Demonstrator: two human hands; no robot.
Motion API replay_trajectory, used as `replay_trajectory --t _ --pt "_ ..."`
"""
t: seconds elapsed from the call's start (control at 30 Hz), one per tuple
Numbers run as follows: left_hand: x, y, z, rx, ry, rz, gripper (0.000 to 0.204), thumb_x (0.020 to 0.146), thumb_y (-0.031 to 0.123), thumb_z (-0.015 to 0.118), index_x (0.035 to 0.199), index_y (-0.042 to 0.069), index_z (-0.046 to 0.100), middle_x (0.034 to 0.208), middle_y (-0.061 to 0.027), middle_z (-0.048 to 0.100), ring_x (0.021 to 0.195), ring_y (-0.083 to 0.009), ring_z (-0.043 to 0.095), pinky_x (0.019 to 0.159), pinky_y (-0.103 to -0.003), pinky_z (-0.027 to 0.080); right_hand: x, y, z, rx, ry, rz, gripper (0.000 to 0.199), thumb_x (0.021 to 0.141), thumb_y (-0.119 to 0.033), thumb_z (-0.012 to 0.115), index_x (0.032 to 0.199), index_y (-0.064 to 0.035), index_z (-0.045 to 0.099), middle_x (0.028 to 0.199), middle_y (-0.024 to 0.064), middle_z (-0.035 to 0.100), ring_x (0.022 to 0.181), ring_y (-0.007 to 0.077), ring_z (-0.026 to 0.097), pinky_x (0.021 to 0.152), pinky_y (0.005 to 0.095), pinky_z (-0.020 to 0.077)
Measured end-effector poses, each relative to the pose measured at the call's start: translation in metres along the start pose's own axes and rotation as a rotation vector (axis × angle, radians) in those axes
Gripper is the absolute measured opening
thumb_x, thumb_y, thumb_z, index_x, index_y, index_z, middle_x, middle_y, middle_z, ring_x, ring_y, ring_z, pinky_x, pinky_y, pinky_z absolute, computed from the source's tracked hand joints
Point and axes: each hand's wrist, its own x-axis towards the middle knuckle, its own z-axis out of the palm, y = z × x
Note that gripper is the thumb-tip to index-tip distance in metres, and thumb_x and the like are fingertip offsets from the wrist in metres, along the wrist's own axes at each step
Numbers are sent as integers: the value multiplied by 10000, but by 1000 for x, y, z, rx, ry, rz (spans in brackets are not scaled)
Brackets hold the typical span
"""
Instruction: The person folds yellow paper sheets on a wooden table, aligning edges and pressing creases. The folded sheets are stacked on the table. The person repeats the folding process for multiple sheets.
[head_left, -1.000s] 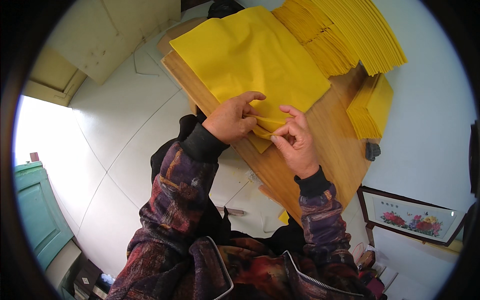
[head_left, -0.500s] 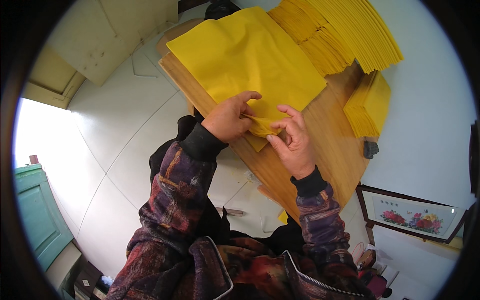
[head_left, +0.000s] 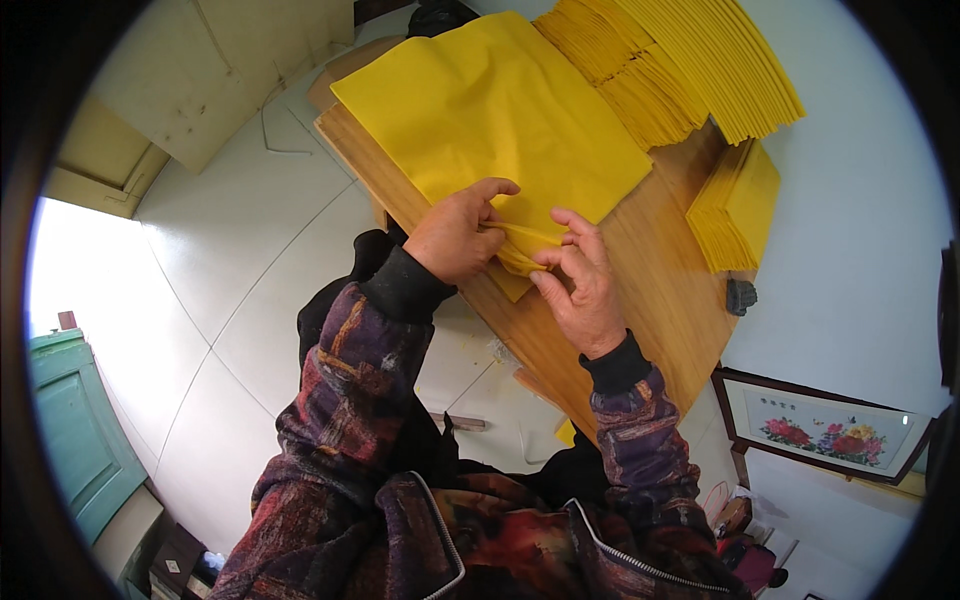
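A large yellow fabric sheet [head_left: 480, 110] lies across the wooden table [head_left: 650, 270], its near edge lifted and bunched between my hands. My left hand [head_left: 458, 232] pinches that edge between thumb and fingers, with the index finger stretched out above it. To its right, my right hand [head_left: 580, 275] grips the same edge between thumb and fingertips. The cloth forms a small fold between the two hands. One yellow corner hangs down toward the table's near edge, below the fold.
Tall stacks of folded yellow fabric [head_left: 690, 65] stand at the far right, with a smaller pile [head_left: 735, 205] nearer. A small dark object [head_left: 740, 297] sits at the table's right edge. A framed flower picture [head_left: 820, 425] leans by the wall. Pale tiles [head_left: 230, 300] cover the floor.
Both hands stay almost where they were, still holding the edge. The fold between them has opened slightly; the right hand has shifted a touch.
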Motion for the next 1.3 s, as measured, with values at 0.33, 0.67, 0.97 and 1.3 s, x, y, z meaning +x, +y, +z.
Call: replay_trajectory --t 0.33,0.67,0.97,1.3 --pt "-1 0 0 12 15 5 487 817 -21 513 1295 40 434 802 -43 572 574 -84 516 513 -224 440 1 -4 1 106 -14 88 125 747 31 666 792 -22 562 1251 153 489 985 254 517 770 310 472" --pt "-2 0 0 25 37 20 471 822 -17 523 1283 39 442 778 -43 573 554 -85 512 498 -226 431 1 -9 2 115 -40 91 284 698 35 696 940 -57 581 1294 151 445 1005 288 523 843 351 478" --pt "-1 -2 1 31 43 39 464 825 -11 518 1281 36 440 776 -48 574 546 -90 513 494 -233 435 -1 -7 4 -3 -91 -73 289 703 50 682 951 -90 636 1375 151 390 1189 339 450 945 384 431" --pt "-4 4 1 47 53 22 428 856 19 528 1275 24 441 788 -58 579 552 -94 519 501 -231 439 -6 -6 -1 -280 -63 -159 344 685 -71 742 1006 -45 622 1291 130 469 1073 334 488 892 406 451"
